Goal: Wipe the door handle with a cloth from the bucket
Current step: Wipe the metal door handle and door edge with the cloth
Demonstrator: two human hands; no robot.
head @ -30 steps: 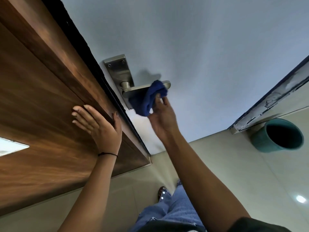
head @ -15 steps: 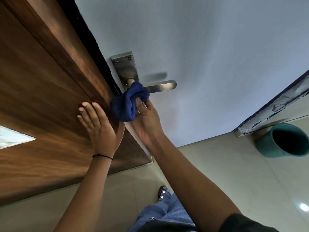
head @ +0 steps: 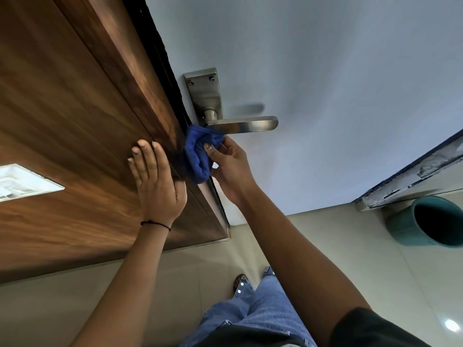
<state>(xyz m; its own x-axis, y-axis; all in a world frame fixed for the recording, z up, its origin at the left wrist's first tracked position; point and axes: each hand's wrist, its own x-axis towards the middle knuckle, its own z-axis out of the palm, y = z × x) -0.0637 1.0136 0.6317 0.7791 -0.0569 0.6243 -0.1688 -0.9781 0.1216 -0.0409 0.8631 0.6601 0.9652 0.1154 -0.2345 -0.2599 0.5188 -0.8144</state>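
Head cam: right hand [head: 231, 169] has its fingers bunched round a blue cloth [head: 199, 154], pressing it just under the root of the metal door handle [head: 241, 125] by the door's edge, left hand [head: 156, 182] flat and open on the wood, teal bucket [head: 426, 221] on the floor, well apart.

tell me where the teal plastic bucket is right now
In the head view the teal plastic bucket stands on the beige tiled floor at the far right, below the chipped door frame, away from both hands.
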